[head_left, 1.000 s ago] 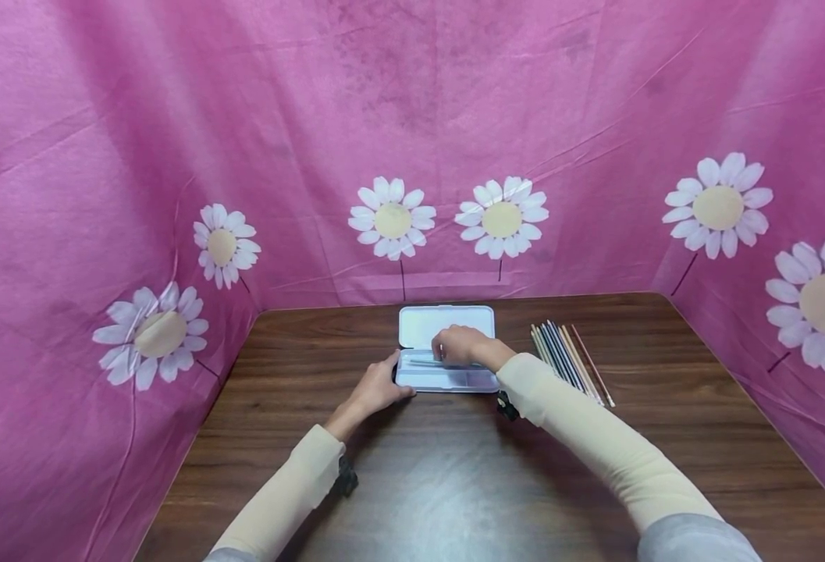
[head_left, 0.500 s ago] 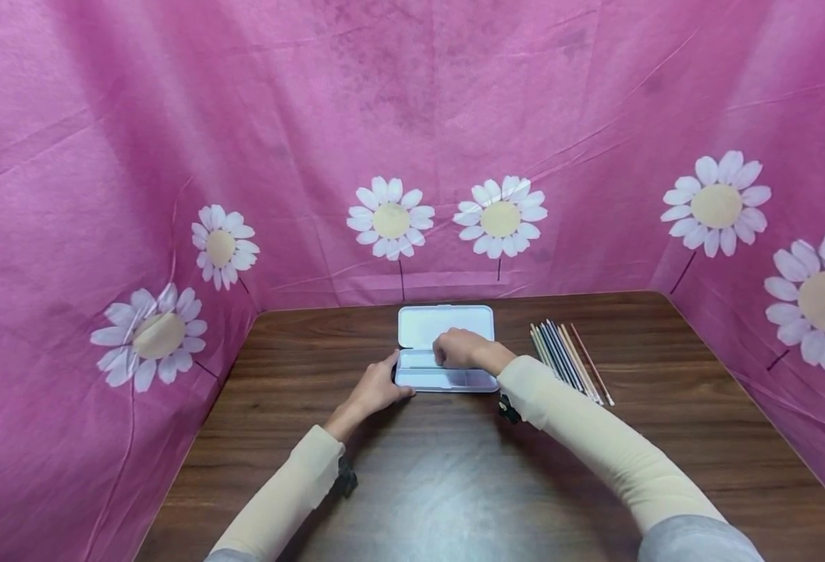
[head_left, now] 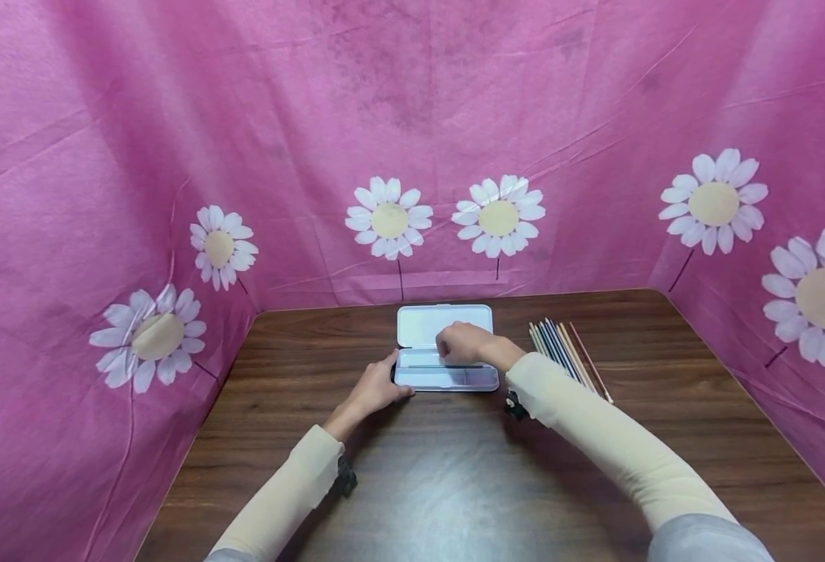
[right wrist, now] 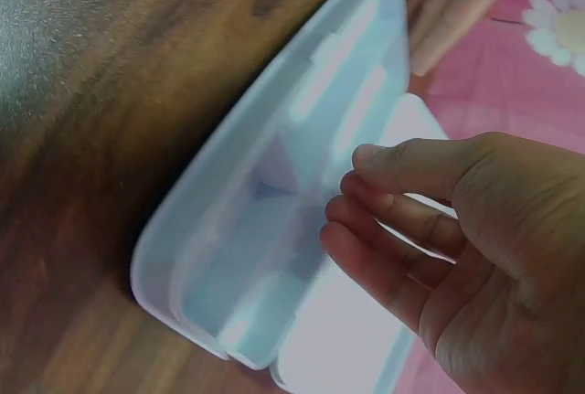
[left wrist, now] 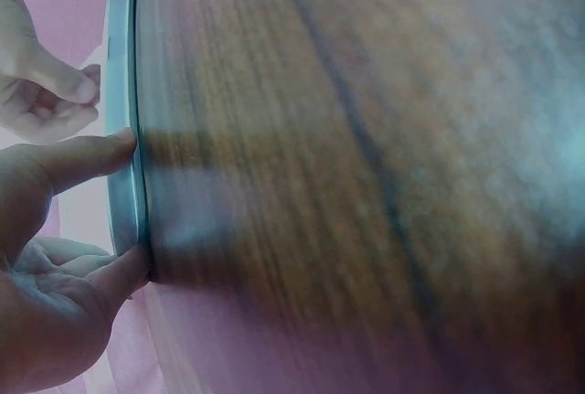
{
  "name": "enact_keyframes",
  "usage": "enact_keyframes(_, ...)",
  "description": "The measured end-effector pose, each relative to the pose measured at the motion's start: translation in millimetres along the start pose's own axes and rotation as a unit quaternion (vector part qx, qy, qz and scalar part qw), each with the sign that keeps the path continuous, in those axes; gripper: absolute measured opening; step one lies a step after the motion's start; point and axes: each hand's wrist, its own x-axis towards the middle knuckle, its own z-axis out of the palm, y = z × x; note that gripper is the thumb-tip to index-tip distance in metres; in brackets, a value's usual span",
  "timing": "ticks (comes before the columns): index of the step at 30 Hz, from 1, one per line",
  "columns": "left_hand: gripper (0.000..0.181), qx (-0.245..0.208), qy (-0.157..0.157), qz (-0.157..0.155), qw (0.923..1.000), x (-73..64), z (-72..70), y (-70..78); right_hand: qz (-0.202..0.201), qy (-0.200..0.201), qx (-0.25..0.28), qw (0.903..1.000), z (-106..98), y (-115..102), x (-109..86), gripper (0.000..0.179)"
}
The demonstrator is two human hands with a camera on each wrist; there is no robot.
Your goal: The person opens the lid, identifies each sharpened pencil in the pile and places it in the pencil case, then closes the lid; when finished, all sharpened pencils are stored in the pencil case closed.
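Observation:
A pale plastic pencil case [head_left: 447, 382] lies at the back of the table, its hinged lid [head_left: 419, 321] folded back toward the cloth. Dividers split its tray [right wrist: 247, 257] into compartments. With thumb and fingers my left hand [head_left: 377, 386] grips the case's left end; the thumb [left wrist: 96, 158] lies at the front edge. Over the case's rear part hovers my right hand [head_left: 464, 343], partly covering tray and lid. In the right wrist view, its fingers [right wrist: 384, 275] are loosely bent beside the thumb, with nothing seen between them.
Right of the case lies a row of several slim pencils [head_left: 560, 351], partly behind my right sleeve [head_left: 595, 429]. The dark wood table [head_left: 426, 468] is bounded by pink cloth [head_left: 300, 195] with white flowers.
A thin light stick seen by my right fingers a second ago no longer shows there. My right hand has risen slightly and shifted right; my left hand keeps its grip on the case.

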Motion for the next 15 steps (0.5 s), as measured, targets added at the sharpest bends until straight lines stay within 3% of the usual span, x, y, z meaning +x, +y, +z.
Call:
enact_keyframes(6,0.093,-0.003,-0.002,-0.007,1.0,-0.5,-1.0,2.0,-0.017,0.038,0.012,0.9991,-22,12,-21.2,0.008)
enact_keyframes(15,0.093,-0.004,-0.004,-0.004,1.0,-1.6,-1.7,2.9,0.019,0.083,0.016,0.9962,-47,47,-67.3,0.013)
